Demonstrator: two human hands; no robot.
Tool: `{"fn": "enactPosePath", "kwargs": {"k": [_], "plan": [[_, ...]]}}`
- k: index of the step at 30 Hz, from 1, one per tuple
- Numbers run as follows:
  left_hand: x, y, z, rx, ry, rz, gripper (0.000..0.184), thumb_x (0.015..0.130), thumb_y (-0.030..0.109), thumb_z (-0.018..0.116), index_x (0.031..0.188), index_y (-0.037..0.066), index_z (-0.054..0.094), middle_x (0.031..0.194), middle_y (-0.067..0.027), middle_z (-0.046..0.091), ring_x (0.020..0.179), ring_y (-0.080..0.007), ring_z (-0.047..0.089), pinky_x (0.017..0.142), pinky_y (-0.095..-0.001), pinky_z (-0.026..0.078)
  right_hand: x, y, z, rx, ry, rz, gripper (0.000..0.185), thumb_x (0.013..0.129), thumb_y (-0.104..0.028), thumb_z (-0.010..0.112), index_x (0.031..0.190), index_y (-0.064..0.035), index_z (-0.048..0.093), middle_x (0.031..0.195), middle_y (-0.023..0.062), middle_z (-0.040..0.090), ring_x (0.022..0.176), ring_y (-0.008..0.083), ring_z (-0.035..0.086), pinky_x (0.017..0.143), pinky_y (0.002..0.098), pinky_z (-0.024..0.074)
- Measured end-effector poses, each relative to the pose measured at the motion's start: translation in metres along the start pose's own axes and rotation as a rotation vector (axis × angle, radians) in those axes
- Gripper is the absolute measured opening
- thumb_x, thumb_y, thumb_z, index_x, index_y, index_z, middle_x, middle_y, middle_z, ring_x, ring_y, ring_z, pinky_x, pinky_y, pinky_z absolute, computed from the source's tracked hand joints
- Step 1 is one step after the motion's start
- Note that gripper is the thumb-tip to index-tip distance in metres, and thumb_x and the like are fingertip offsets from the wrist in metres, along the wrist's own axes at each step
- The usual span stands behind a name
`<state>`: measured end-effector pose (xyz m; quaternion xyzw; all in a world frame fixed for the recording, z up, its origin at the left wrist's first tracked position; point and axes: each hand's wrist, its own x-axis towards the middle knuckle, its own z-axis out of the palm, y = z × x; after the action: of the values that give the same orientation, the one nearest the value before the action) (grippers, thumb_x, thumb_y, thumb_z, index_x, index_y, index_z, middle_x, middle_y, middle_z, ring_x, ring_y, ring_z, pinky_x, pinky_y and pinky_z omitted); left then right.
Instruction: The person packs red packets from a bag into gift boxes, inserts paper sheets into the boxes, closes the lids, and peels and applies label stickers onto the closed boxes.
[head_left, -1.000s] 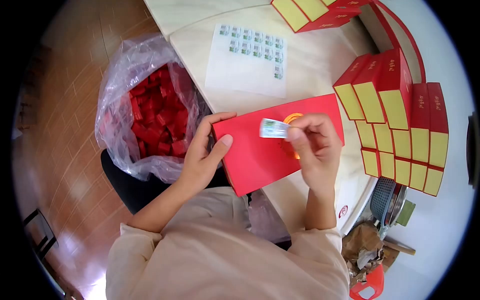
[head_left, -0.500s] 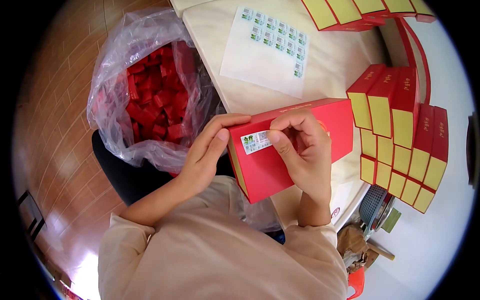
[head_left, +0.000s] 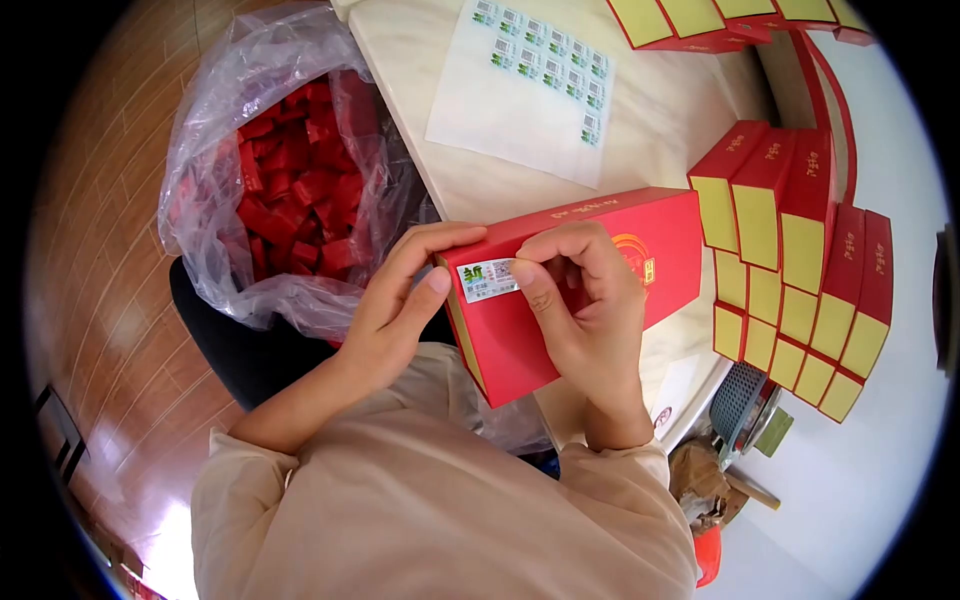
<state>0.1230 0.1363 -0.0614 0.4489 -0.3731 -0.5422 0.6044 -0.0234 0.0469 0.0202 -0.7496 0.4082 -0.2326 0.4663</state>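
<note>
A red gift box (head_left: 510,350) with gold print and a yellow end is tilted in front of me at the table edge. My left hand (head_left: 395,305) grips its left upper corner, fingers on the top edge and thumb by the front face. Between thumb and index finger, my right hand (head_left: 590,310) pinches the right end of a small white label sticker (head_left: 484,280) with green print and a QR code. The sticker lies against the box's front face near the left corner; whether it is stuck down all over I cannot tell. The other right fingers are curled.
A sheet of stickers (head_left: 520,125) lies on the table (head_left: 440,190). Stacked red and yellow boxes (head_left: 780,200) stand at right, with more boxes (head_left: 700,20) at top. Left of the table, a clear plastic bag (head_left: 200,200) holds red packets (head_left: 300,190). A grey basket (head_left: 737,405) sits lower right.
My right hand and the sticker have shifted slightly left toward the box's corner, uncovering more of the round gold emblem. The whole view has shifted a little. The left hand keeps its grip.
</note>
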Motion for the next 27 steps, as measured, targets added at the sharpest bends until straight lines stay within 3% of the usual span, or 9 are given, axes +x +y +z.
{"fn": "enactPosePath", "kwargs": {"k": [19, 27], "plan": [[0.000, 0.003, 0.002, 0.002, 0.014, -0.015, 0.040, 0.100, 0.024, 0.042, 0.129, -0.002, 0.050, 0.127, -0.0135, 0.050, 0.121, -0.0210, 0.046, 0.104, -0.0317, 0.032, 0.000, 0.001, 0.004, -0.056, 0.018, -0.020, 0.013, 0.082, 0.003, 0.067, 0.089, -0.0028, 0.058, 0.081, 0.0091, 0.057, 0.068, 0.0198, 0.055, 0.058, 0.0300, 0.0443], [0.001, 0.005, 0.010, 0.038, 0.038, 0.010, 0.038, 0.092, 0.014, 0.055, 0.127, 0.001, 0.050, 0.125, -0.0123, 0.052, 0.118, -0.0218, 0.049, 0.102, -0.0319, 0.035, -0.001, 0.003, 0.005, -0.055, 0.035, -0.055, 0.014, 0.081, 0.005, 0.067, 0.088, -0.0018, 0.058, 0.079, 0.0102, 0.056, 0.067, 0.0218, 0.054, 0.056, 0.0310, 0.0442]]}}
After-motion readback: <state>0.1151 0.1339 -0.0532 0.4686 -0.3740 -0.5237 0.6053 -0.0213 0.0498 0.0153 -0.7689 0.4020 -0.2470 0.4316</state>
